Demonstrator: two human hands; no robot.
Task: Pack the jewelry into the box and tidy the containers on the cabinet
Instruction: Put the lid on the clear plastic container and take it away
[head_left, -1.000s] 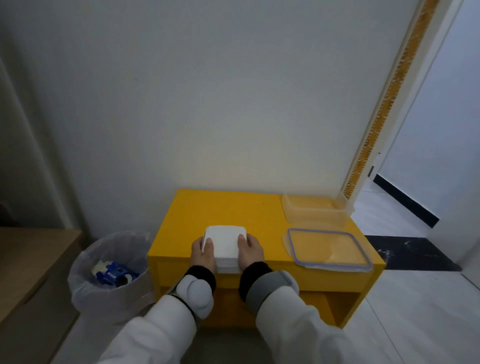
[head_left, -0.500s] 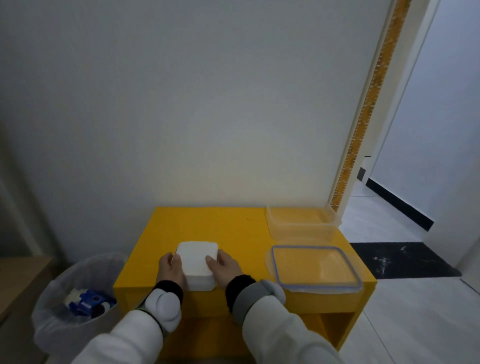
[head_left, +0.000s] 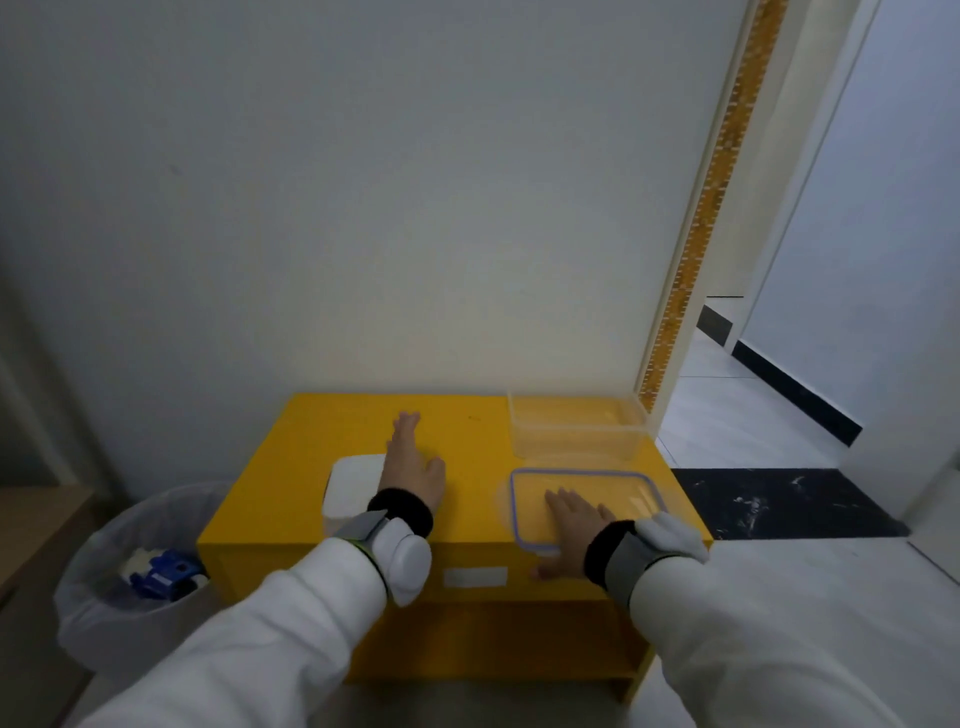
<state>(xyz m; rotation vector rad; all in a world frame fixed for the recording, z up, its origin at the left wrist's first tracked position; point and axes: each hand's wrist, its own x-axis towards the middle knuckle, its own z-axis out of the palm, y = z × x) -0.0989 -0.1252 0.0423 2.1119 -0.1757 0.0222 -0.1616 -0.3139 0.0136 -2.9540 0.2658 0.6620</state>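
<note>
A person in white sleeves stands at a low yellow cabinet (head_left: 291, 499) set against a pale wall. A closed white box (head_left: 350, 486) sits near the cabinet's front edge, left of centre, its longer side running front to back. The left hand (head_left: 413, 470) is stretched flat past the box's right side, fingers straight and close together, holding nothing. To the right lies a clear lid (head_left: 631, 491) with a blue rim, long axis running left to right, its front edge at the cabinet's front. The right hand (head_left: 574, 519) rests on it, fingers spread on top and thumb under the front edge. Behind the lid stands an open clear tub (head_left: 576, 428) against the wall. Bare yellow surface lies between box and lid. A lined bin (head_left: 104, 561) stands on the floor to the left.
</note>
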